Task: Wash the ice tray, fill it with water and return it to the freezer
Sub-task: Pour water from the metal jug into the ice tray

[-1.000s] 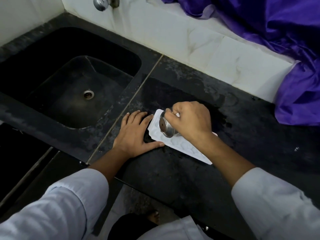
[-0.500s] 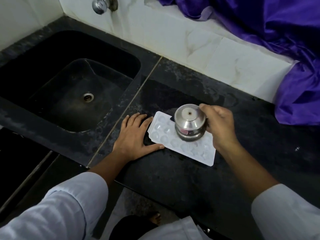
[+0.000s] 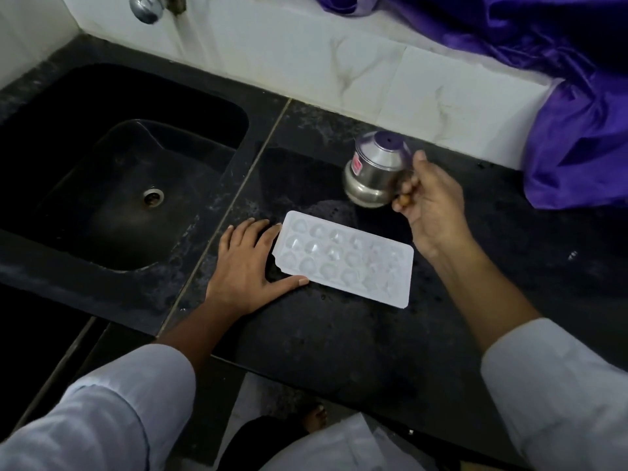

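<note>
Sticker point(image 3: 356, 163) on steel pot point(image 3: 373, 178), red, illegible

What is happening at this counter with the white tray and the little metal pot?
A person stands at a black counter next to a sink. A white ice tray lies flat on the counter. The left hand rests flat on the counter beside the tray's left end. The right hand holds a small steel pot just beyond the tray, tipped over with its base facing up. Whether the tray's cells hold water is hard to tell.
</note>
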`<state>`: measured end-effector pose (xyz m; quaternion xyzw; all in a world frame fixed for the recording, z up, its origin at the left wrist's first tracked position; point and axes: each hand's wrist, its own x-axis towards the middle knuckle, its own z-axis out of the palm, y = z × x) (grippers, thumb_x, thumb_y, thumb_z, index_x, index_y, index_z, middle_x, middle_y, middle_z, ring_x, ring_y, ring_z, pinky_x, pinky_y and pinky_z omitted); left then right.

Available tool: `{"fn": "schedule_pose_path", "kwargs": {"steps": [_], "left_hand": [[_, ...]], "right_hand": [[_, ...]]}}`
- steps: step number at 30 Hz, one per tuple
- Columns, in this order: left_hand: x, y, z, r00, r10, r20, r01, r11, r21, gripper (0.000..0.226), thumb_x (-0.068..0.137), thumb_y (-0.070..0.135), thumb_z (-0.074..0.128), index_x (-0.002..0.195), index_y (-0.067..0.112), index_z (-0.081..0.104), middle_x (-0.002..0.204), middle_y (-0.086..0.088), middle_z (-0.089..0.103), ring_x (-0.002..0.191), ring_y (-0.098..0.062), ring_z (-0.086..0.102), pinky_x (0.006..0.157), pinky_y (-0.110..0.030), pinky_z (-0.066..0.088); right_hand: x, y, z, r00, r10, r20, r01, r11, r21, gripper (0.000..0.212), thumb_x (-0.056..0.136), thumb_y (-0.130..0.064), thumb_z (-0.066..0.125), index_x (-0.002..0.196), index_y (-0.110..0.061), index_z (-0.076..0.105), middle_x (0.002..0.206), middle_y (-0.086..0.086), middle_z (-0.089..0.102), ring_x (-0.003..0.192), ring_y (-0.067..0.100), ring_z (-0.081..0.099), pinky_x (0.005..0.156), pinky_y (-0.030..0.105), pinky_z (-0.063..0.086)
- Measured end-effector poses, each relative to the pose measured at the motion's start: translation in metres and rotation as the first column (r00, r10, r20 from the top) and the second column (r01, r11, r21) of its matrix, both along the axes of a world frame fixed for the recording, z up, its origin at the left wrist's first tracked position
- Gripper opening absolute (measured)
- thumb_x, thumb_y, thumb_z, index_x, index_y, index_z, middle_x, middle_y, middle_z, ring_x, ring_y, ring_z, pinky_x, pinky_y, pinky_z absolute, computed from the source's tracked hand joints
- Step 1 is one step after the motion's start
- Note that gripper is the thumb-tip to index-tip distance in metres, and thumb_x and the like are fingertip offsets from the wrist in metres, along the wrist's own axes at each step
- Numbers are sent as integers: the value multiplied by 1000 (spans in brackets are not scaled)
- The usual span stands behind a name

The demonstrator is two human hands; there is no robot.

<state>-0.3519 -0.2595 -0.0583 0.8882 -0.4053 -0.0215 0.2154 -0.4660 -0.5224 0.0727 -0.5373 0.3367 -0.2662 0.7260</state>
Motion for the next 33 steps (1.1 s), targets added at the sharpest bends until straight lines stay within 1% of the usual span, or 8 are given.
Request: {"fn": "schedule_pose_path", "kwargs": {"steps": [4, 7, 12, 21, 25, 28, 30, 33], "left_hand": [[0, -1, -1, 1000, -2, 6, 2, 1000, -1, 109, 75, 98, 46, 156, 24, 42, 158, -5, 45, 154, -28, 31, 129, -56, 15], [1, -1, -1, 1000, -1, 5, 1, 1000, 11, 110, 75, 98, 45, 156, 24, 42, 158, -5, 44, 155, -28, 30, 129, -56, 14], [1, -1, -1, 1000, -3, 10, 3, 1000, -5, 109, 75, 98, 46, 155, 23, 44, 158, -6, 45, 154, -29, 32, 129, -57, 15], [1, -2, -1, 1000, -2, 13, 2, 1000, 9, 109, 75, 97, 49, 155, 23, 45, 159, -4, 45, 155, -27, 31, 128, -57, 17], [1, -2, 0, 1000, -4, 16, 4, 1000, 11, 109, 75, 97, 50, 155, 23, 45, 159, -4, 44, 155, -26, 31, 128, -56, 16], [1, -2, 1, 1000, -4, 15, 4, 1000, 8, 109, 75, 97, 48, 154, 23, 46, 158, -3, 45, 154, -26, 31, 129, -55, 15], [1, -2, 1, 1000, -4, 12, 4, 1000, 6, 109, 75, 98, 47, 154, 23, 47, 158, -3, 45, 154, -26, 32, 129, -55, 14], [1, -2, 2, 1000, -6, 14, 6, 1000, 9, 108, 75, 97, 48, 154, 23, 47, 158, -4, 46, 154, -26, 32, 129, -55, 15]], "right_hand": [[16, -3, -26, 997, 57, -57, -60, 997, -43, 28, 105, -25, 59, 80, -12, 62, 76, 3, 64, 65, 13, 61, 69, 32, 59], [29, -6, -42, 995, 47, -94, -50, 998, -36, 25, 105, -21, 59, 84, -10, 65, 84, 7, 67, 76, 18, 65, 81, 37, 62], [48, -11, -58, 996, 2, -91, -2, 1000, 4, 23, 106, -16, 56, 86, -9, 65, 87, 7, 69, 86, 22, 70, 90, 42, 62], [64, -12, -70, 990, -89, -110, 95, 994, 46, 19, 105, -11, 57, 88, -9, 66, 87, 6, 71, 92, 24, 72, 94, 41, 61], [64, -11, -74, 983, -129, -129, 138, 988, 66, 16, 102, -16, 65, 87, -11, 67, 91, 7, 73, 94, 23, 73, 89, 36, 62], [61, -12, -69, 971, -169, -171, 184, 980, 75, 11, 97, -18, 72, 99, -9, 66, 102, 11, 74, 101, 27, 75, 82, 33, 63], [53, -14, -59, 960, -186, -211, 201, 978, 49, 20, 96, -23, 74, 107, -10, 63, 110, 10, 72, 106, 26, 72, 85, 36, 63], [28, -18, -28, 960, -191, -202, 202, 979, 32, 20, 97, -34, 71, 104, -18, 63, 113, 1, 67, 108, 20, 65, 92, 41, 60]]}}
